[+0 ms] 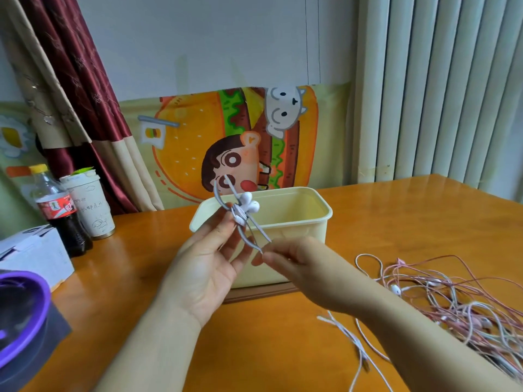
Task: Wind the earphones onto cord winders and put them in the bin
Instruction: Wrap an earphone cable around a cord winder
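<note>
In the left hand [209, 264], pinched mid-body, a winder [217, 195] holds one wound earphone [249, 203] before the bin [305, 233]. The right hand [297, 261] pinches its lower tip. Further right, a tangled pile [458, 301] lies on the table [396, 216]; most winding looks undone.

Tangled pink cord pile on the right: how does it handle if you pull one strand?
Likely floppy: the cord pile lies in loose loops on the table. Probably light, thin strands. They cross everywhere, so pulling one would likely drag others.
</note>
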A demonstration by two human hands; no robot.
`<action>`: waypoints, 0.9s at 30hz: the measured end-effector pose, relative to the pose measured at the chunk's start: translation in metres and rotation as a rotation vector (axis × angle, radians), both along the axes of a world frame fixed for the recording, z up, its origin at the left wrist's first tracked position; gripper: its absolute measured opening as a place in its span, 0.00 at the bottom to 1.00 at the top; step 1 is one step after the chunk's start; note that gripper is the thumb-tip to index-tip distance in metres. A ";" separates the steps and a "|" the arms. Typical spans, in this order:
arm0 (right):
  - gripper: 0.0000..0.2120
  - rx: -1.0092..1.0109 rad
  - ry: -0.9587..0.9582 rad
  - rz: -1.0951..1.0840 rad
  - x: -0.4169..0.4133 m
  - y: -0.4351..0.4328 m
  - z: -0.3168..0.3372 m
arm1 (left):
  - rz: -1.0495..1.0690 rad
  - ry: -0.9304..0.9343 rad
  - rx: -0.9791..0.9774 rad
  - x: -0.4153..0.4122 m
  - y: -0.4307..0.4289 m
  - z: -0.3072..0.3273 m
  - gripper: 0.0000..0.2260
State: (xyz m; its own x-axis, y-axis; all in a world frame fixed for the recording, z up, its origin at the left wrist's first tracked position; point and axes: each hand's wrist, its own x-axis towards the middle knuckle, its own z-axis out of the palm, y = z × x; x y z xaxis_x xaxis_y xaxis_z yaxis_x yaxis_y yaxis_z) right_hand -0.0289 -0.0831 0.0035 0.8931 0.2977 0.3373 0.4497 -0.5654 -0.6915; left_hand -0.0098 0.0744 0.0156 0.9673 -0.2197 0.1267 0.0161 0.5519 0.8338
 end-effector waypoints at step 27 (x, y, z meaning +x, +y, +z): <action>0.18 0.386 0.047 -0.101 0.000 -0.015 0.012 | -0.400 -0.175 0.124 -0.008 0.005 0.003 0.23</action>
State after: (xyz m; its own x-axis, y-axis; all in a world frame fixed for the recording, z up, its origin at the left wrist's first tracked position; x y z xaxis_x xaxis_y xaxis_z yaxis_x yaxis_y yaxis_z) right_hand -0.0292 -0.0986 0.0151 0.9283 0.0667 0.3658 0.3683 -0.2995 -0.8801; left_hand -0.0180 0.0791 0.0188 0.7693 -0.5960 0.2300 0.0606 0.4264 0.9025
